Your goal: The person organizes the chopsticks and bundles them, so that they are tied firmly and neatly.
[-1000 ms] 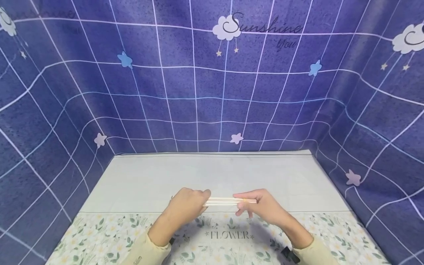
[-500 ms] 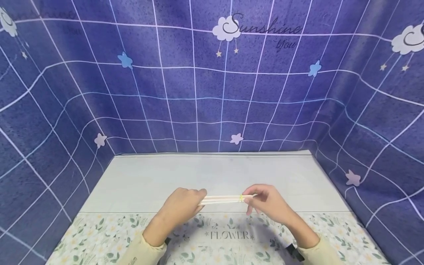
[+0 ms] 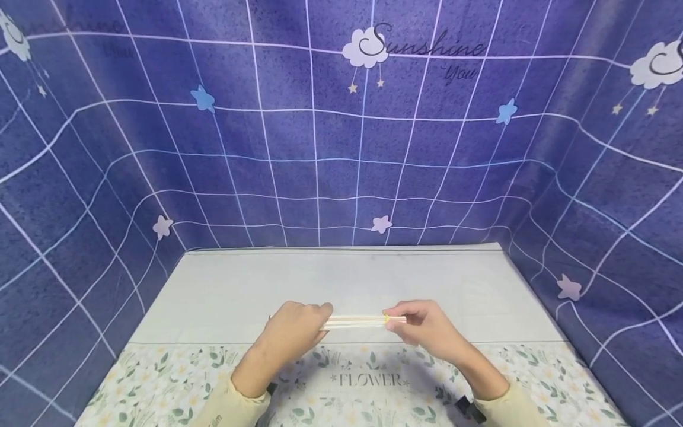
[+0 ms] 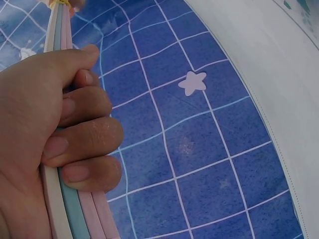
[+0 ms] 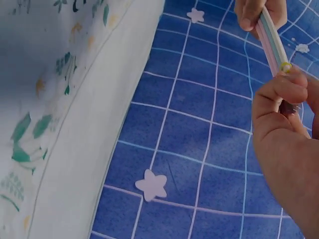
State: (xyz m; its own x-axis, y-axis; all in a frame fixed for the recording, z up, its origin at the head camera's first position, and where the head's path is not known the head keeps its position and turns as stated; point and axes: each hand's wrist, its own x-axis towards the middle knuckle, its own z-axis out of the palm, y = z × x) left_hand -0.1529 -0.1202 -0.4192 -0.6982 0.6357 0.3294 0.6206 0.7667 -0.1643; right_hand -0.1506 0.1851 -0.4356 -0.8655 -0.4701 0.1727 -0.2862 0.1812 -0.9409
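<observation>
Blue curtain (image 3: 341, 130) beyond banded strips (image 3: 354, 322)

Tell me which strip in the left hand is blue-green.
The blue-green strip is second from the left in the left wrist view, between the cream strip and the pink strips; only it shows that colour.

On my head view, the left hand (image 3: 293, 332) grips a bundle of pale sticks (image 3: 354, 322) — held crosswise above the table cover (image 3: 341, 284) — and the right hand (image 3: 427, 326) pinches it at a yellow band (image 3: 386, 319). A blue curtain (image 3: 336, 178) with pale gridlines hangs behind.
</observation>
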